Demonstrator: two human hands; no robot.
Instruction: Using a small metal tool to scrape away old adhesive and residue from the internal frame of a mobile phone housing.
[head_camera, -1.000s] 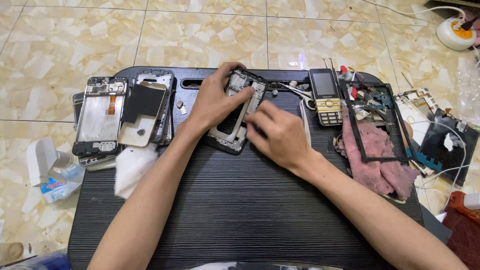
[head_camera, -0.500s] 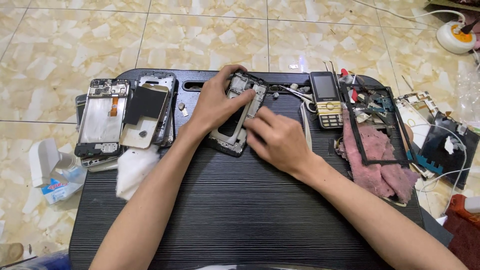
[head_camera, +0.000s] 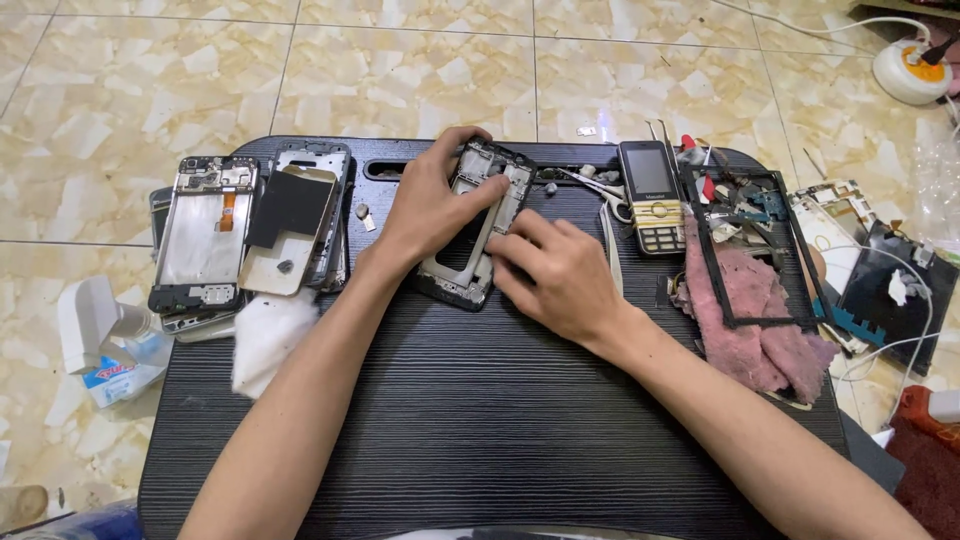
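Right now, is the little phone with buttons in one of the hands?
No, the keypad phone lies on the black table, apart from both hands, which hold the phone frame.

Stripped phone frame (head_camera: 478, 225), dark and metal-edged, lies flat and slightly tilted between both hands, gripped at its edges

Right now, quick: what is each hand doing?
Left hand: closed around the top of the opened grey smartphone frame, gripping it on the black table.
Right hand: fingers pressing on the same frame's right edge; grip unclear.
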